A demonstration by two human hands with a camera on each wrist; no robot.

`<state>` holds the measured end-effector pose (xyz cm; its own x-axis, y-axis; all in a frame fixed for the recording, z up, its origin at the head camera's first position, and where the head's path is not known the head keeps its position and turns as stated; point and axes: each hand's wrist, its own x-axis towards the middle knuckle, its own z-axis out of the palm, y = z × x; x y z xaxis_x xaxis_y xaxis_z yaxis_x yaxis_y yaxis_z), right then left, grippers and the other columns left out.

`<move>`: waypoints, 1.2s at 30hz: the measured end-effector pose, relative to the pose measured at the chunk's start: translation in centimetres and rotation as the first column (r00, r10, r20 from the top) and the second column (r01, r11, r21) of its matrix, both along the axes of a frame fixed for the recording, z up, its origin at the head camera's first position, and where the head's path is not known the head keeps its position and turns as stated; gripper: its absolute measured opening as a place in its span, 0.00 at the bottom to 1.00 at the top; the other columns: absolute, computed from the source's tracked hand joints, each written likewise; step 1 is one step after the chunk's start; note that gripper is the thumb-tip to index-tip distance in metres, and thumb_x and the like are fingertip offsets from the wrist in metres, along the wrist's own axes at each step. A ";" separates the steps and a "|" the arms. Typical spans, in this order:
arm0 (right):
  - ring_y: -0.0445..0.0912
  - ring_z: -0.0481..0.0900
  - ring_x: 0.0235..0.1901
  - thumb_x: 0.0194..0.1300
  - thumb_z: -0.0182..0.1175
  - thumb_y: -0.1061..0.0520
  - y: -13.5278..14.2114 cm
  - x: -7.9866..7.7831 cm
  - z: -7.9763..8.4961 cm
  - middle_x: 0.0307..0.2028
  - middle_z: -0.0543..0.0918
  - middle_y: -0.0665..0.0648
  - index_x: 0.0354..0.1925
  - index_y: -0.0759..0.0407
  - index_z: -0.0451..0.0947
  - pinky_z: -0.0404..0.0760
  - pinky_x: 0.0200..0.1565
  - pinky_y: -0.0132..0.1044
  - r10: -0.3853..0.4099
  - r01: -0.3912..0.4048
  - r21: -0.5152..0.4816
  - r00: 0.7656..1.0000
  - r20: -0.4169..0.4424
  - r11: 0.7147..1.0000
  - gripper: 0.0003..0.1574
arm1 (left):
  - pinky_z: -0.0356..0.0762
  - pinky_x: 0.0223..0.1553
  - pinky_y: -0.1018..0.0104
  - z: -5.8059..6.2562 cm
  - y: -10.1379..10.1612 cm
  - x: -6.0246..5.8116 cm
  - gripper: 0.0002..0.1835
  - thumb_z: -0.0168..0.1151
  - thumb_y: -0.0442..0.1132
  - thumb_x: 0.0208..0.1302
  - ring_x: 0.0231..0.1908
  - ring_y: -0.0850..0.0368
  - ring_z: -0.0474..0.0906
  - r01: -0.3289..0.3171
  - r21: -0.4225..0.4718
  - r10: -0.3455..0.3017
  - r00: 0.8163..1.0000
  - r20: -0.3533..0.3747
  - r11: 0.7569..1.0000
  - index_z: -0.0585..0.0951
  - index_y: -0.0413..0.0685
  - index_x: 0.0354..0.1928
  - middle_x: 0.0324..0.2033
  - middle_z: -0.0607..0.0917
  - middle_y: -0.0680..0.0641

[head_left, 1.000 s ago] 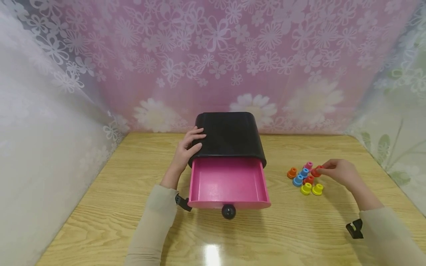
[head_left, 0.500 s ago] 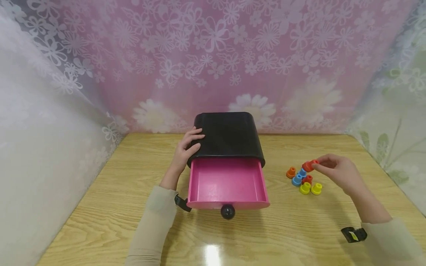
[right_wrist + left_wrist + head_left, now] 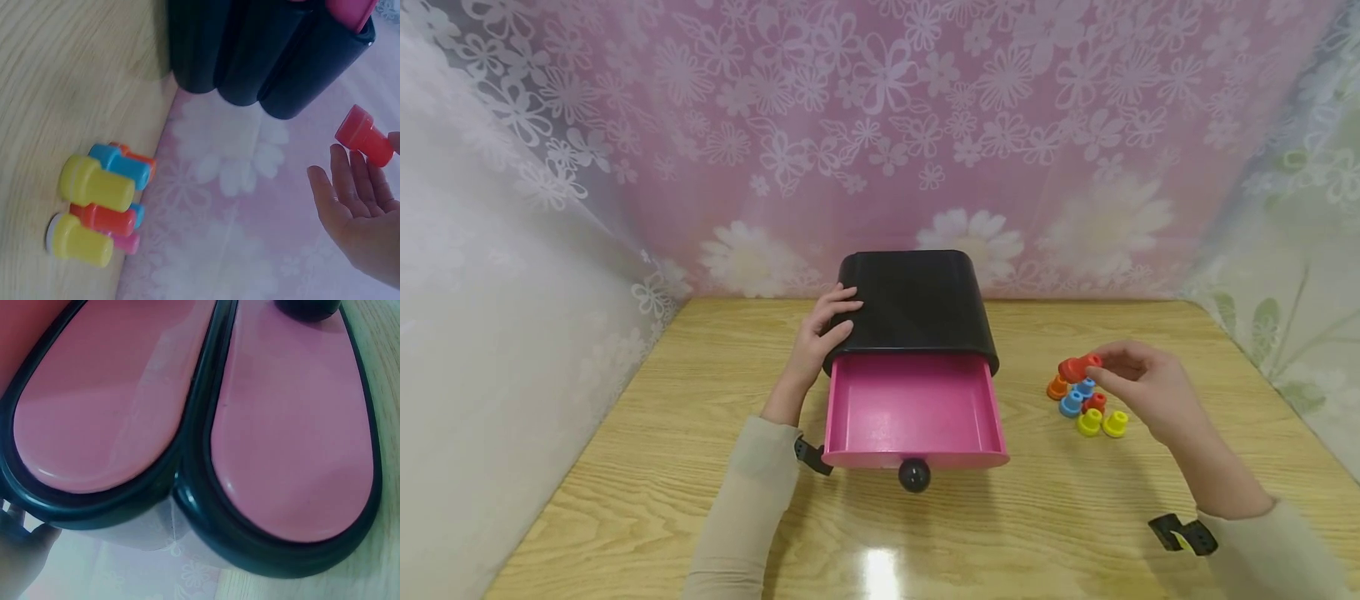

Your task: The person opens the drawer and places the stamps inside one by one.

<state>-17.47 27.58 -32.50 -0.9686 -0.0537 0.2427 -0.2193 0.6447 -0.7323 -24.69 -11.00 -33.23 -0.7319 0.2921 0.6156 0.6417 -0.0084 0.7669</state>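
Note:
My right hand (image 3: 1153, 387) pinches a red toy stamp (image 3: 1079, 367) above the table, clear of the other stamps. The right wrist view shows the same red stamp (image 3: 364, 135) at the fingertips. My left hand (image 3: 820, 333) rests on the left edge of a black drawer cabinet (image 3: 917, 304), fingers lying over its top. In the left wrist view, part of the left hand (image 3: 22, 550) touches the cabinet's rim. The top pink drawer (image 3: 917, 408) is pulled out, its inside bare, with a black knob (image 3: 914, 476) on the front.
Below the right hand stand several stamps: an orange one (image 3: 1057, 387), a blue one (image 3: 1071, 404), a red one (image 3: 1096, 403), and yellow ones including one yellow stamp (image 3: 1116, 424). A pink stamp (image 3: 125, 242) shows in the right wrist view. Flowered cloth (image 3: 887, 150) hangs behind the table.
My right hand has lifted the red stamp from the group and moved it left and up. The left hand and the drawer have stayed in place.

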 end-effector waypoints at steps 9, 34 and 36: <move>0.34 0.76 0.28 0.57 0.59 0.55 -2.1 0.5 1.0 0.32 0.79 0.45 0.42 0.67 0.75 0.74 0.29 0.24 0.062 -0.065 -0.047 0.997 -0.053 0.997 0.18 | 0.43 0.61 0.50 -0.2 0.0 -0.1 0.16 0.43 0.22 0.56 0.63 0.38 0.42 0.001 0.004 -0.001 1.000 -0.002 1.000 0.68 0.19 0.47 0.56 0.61 0.26; 0.46 0.81 0.31 0.52 0.62 0.65 -9.6 0.9 3.5 0.32 0.80 0.58 0.37 0.66 0.76 0.79 0.32 0.35 0.351 -0.348 -0.133 0.936 0.004 0.928 0.11 | 0.42 0.61 0.49 -0.3 -0.1 -0.2 0.17 0.43 0.23 0.56 0.63 0.37 0.41 0.008 0.003 -0.008 1.000 -0.015 1.000 0.68 0.18 0.47 0.56 0.60 0.26; 0.46 0.81 0.31 0.51 0.62 0.65 -10.2 0.9 3.6 0.32 0.80 0.57 0.36 0.65 0.76 0.79 0.32 0.34 0.362 -0.359 -0.139 0.932 0.002 0.923 0.11 | 0.42 0.61 0.50 -0.3 -0.1 -0.3 0.17 0.44 0.23 0.57 0.63 0.37 0.42 0.006 0.000 -0.006 1.000 -0.011 1.000 0.68 0.19 0.48 0.56 0.60 0.26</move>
